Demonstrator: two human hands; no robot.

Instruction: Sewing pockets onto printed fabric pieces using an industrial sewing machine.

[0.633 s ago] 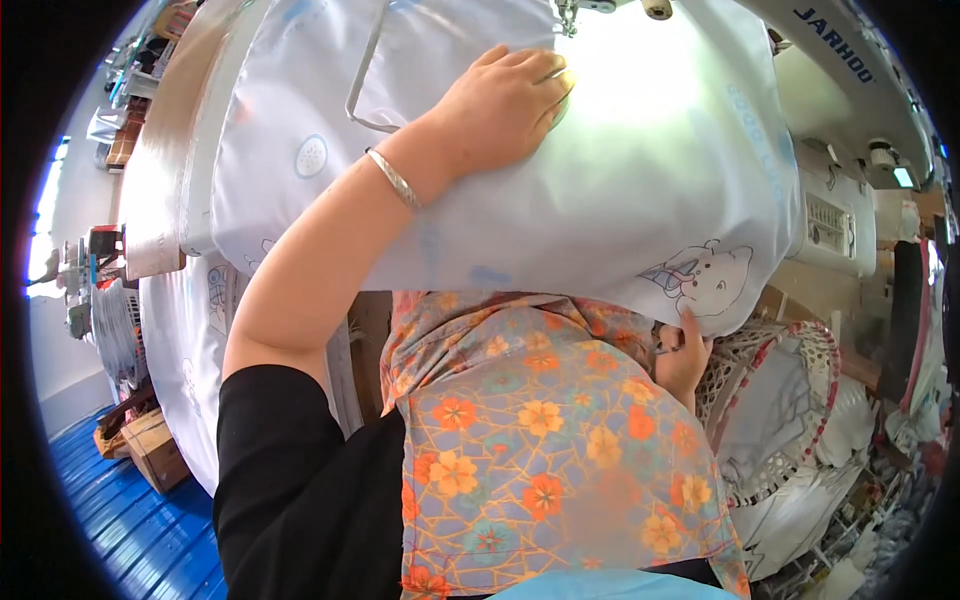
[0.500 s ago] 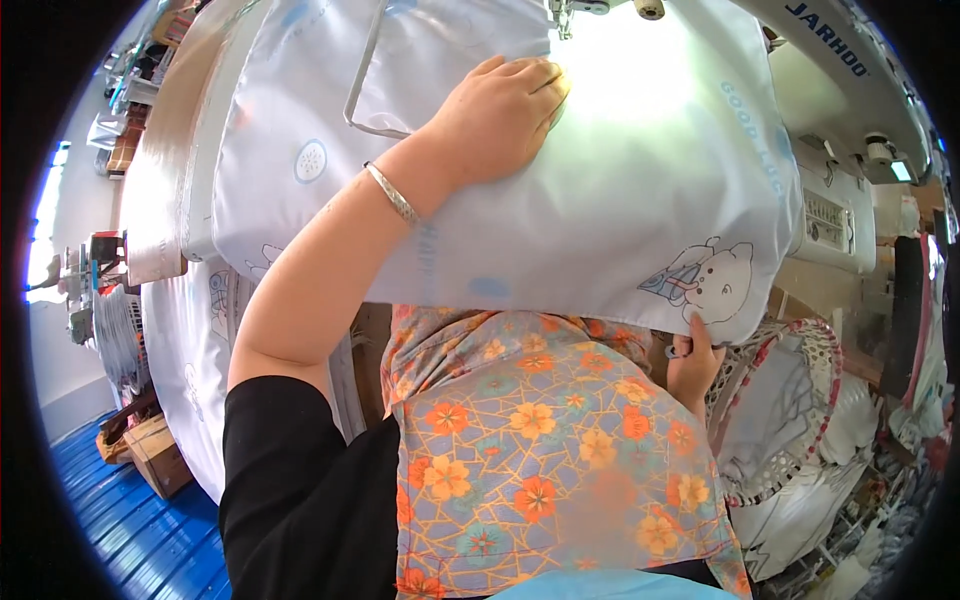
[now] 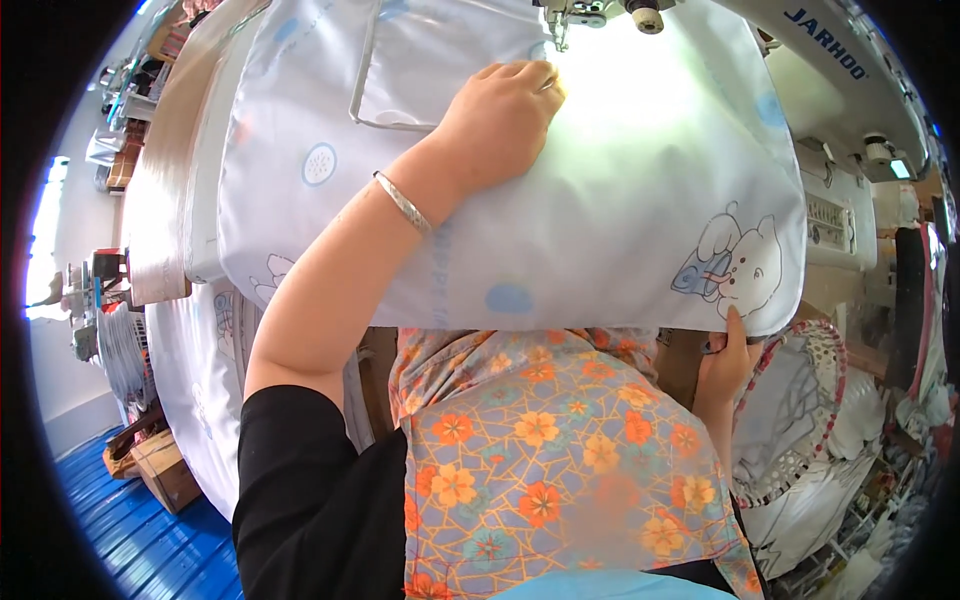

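Stitching looks underway: white cloth (image 3: 600,240) at presser foot (image 3: 561,38), amount left unclear. Left hand (image 3: 503,122) lies palm-down on it, grip can't tell; right hand (image 3: 729,362) pinches its near edge.

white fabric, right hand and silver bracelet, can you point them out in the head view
White fabric (image 3: 590,235), head view: on a plain stretch of its surface.
Right hand (image 3: 727,368), head view: on the middle of the hand.
Silver bracelet (image 3: 404,203), head view: on the middle of its visible band.
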